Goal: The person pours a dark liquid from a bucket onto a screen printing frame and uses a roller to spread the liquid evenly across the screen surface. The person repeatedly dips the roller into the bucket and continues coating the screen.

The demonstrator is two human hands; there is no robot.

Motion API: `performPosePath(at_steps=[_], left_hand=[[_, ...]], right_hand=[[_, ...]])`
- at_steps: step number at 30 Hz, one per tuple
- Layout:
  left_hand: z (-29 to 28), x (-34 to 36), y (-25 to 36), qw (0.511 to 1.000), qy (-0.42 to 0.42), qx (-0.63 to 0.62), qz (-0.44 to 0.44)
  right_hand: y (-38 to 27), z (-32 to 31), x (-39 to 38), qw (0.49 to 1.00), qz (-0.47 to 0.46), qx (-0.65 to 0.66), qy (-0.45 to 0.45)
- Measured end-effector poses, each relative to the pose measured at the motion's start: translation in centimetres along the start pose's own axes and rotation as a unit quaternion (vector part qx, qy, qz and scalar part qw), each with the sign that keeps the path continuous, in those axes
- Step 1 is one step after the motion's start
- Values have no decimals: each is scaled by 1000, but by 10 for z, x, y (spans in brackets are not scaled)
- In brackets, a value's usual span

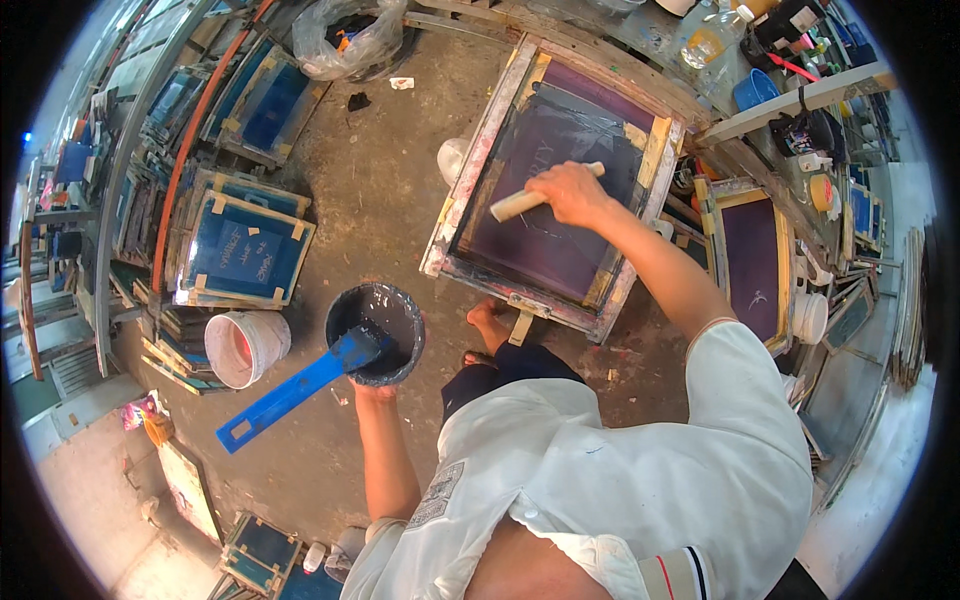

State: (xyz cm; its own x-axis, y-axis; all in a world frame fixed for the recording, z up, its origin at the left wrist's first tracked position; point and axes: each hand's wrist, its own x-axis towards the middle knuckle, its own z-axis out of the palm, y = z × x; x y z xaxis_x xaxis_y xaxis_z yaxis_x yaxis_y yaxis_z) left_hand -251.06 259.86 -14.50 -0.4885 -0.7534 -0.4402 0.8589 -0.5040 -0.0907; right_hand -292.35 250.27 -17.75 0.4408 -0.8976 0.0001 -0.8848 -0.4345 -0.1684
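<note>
My right hand (572, 194) is closed round the pale wooden handle of a squeegee (515, 206), held over a screen printing frame (455, 207). The frame has a paint-stained wooden border with tape along its edges. Its dark purple mesh (497, 240) carries faint lettering. My hand and the angle hide where the squeegee's blade meets the mesh. On the left, my left hand (373, 391) grips a dark ink tub (416, 335) from beneath; most of its fingers are hidden. A blue plastic spatula (285, 397) leans in the tub, its long handle sticking out over the rim.
Stacked blue screens (275, 245) and a stained white bucket (222, 352) stand on the left. Another purple screen (750, 250) leans at right. Bottles and a blue cup (755, 90) crowd the far-right bench. A clear plastic bag (335, 45) lies on the far floor.
</note>
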Motion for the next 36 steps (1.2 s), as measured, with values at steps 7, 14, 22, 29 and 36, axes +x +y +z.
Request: performPosePath(at_steps=[7,14,22,29,36], left_hand=[[-48,0,6,997,36,51,37],[-77,8,18,988,50,143,37],[-14,80,-14,972,27,228,-52],[41,149,-65,945,-51,277,-165],[83,177,-105,920,-60,280,-269]], right_hand=[[-40,19,-62,999,-23,2,26],[-52,-23,-89,990,27,31,-134],[-48,-67,-144,828,315,445,134],[-74,-115,-157,779,291,452,322],[-107,-168,-133,835,189,315,409]])
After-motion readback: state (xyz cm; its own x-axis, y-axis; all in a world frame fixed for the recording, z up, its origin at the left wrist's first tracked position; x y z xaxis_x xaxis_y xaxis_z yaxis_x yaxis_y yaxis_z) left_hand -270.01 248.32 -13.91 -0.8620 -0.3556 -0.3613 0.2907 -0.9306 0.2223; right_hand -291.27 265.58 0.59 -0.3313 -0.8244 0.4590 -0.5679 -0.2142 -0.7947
